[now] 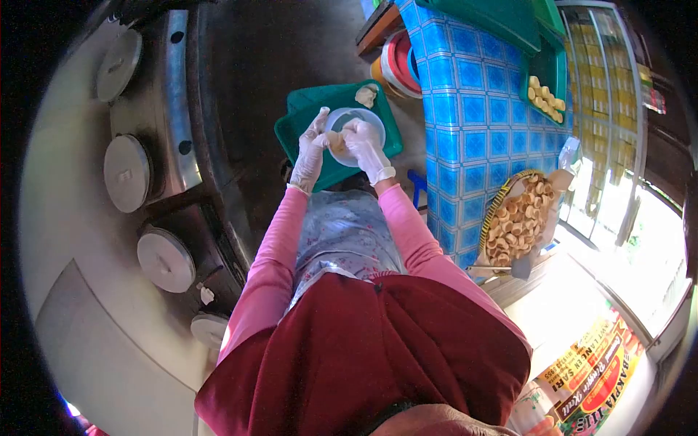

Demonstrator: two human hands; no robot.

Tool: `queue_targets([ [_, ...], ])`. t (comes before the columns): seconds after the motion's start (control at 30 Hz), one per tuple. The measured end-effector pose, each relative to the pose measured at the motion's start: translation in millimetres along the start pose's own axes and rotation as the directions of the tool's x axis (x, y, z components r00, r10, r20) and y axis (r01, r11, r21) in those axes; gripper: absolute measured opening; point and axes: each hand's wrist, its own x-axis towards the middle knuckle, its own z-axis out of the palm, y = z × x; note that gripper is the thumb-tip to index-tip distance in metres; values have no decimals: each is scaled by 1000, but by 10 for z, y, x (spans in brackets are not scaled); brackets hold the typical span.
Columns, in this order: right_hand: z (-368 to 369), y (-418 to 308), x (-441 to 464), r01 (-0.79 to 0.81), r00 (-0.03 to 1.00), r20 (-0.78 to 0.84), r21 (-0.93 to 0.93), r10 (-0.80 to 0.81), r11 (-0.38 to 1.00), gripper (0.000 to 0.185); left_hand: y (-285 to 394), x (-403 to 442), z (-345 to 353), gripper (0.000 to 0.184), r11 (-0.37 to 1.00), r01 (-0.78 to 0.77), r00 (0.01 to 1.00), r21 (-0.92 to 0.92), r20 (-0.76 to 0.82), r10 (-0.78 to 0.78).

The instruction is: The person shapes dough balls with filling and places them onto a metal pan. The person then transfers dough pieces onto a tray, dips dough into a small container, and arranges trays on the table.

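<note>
In white gloves, both my hands meet over a translucent white bowl (356,115) in front of me. My left hand (311,151) is closed with its fingertips on a small pale piece of dough (335,141). The fingers of my right hand (364,142) pinch the same piece from the other side. Under the bowl is a green plastic tray (392,129), and a larger lump of dough (366,95) lies at its far edge. My hands partly hide the bowl's inside.
On the right, a table with a blue checked cloth (465,142) bears a round basket of small round pieces (518,218) and a green crate (542,65) with pale rolls (545,98). Several round lids (127,173) line the counter at left. A red-lidded bucket (398,62) stands beyond the tray.
</note>
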Motion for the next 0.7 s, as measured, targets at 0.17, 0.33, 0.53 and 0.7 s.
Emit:
queue_targets([
  [0.17, 109, -61, 59, 63, 998, 46, -478, -47, 876, 37, -43, 42, 38, 89, 995, 61, 997, -81, -42, -65],
  [0.33, 419, 96, 54, 60, 998, 44, -202, -52, 978, 28, -135, -71, -9, 89, 995, 50, 989, -85, -137, -61],
  [0.53, 360, -10, -48, 8, 999, 43, -212, 1, 977, 25, -117, -200, -154, 91, 996, 75, 987, -46, -136, -81],
  [0.7, 381, 74, -44, 138, 975, 196, -156, -106, 978, 25, -198, -194, -215, 91, 995, 89, 988, -38, -123, -93],
])
